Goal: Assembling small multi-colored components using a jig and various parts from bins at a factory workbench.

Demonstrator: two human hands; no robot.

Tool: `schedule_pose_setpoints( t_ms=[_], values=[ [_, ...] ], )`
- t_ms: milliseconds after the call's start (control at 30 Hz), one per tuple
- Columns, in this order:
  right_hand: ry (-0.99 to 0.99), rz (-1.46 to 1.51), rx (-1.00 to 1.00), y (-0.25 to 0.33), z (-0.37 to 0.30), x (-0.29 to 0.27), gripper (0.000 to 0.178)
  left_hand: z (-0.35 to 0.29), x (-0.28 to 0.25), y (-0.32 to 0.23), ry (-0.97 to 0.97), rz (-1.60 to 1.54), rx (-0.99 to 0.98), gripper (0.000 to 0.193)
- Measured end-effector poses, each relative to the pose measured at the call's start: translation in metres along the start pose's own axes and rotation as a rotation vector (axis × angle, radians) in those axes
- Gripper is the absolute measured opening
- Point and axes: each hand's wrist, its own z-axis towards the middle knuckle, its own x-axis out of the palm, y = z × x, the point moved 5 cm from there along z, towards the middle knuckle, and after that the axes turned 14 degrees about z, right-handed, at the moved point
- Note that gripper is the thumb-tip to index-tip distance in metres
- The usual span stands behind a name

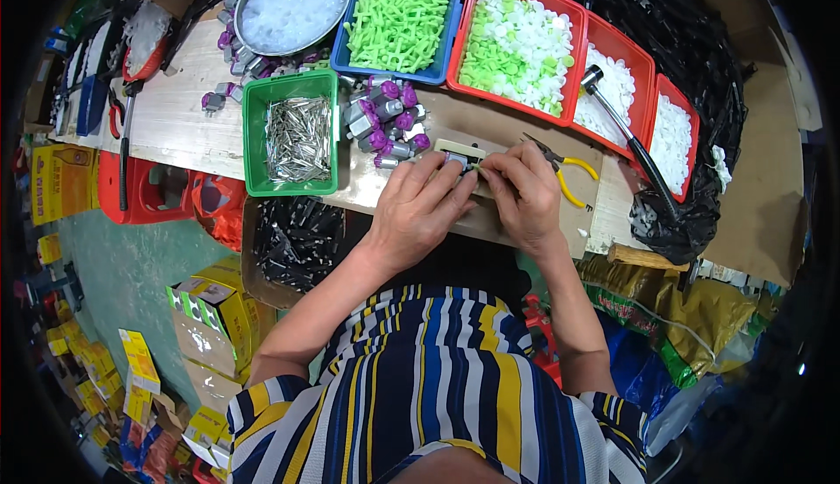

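Note:
My left hand (420,204) is closed, its fingertips pressed against a small grey part (456,159) that sits by a cream-coloured block (449,146) at the table's front edge. My right hand (528,193) pinches at the right end of that part, where a speck of green shows. What exactly lies between its fingertips is hidden. Left of the block is a pile of small grey motor-like parts with purple ends (382,116). Yellow-handled pliers (573,167) lie just right of my right hand.
A green bin (248,134) holds metal pins. Behind stand a metal bowl (338,38), a blue bin (458,11) of green pieces and red bins (579,38) of white and green pieces. A hammer (632,129) leans across them. A box of black parts (254,265) stands below.

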Motion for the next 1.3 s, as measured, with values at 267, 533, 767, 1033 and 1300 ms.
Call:
schedule_pose_setpoints(
  t_ms=[267, 533, 767, 1033, 1300],
  values=[
    [0.063, -0.025, -0.013, 0.001, 0.007, -0.001, 0.015, 0.002, 0.002, 0.001, -0.002, -0.014, 0.027, 0.044],
    [0.054, 0.069, 0.054, -0.006, 0.003, -0.001, 0.015, 0.004, 0.003, -0.005, 0.002, 0.026, 0.019, 0.043],
    [0.063, 0.103, 0.098, -0.010, 0.002, -0.003, 0.015, 0.003, 0.005, -0.006, -0.026, 0.054, 0.029, 0.041],
    [0.120, 0.122, 0.150, -0.008, 0.005, -0.004, 0.014, 0.000, 0.006, -0.003, -0.042, 0.059, 0.027, 0.036],
    [0.111, 0.090, 0.105, -0.008, 0.004, -0.005, 0.013, 0.000, 0.006, -0.002, -0.006, 0.014, 0.048, 0.042]
  ],
)
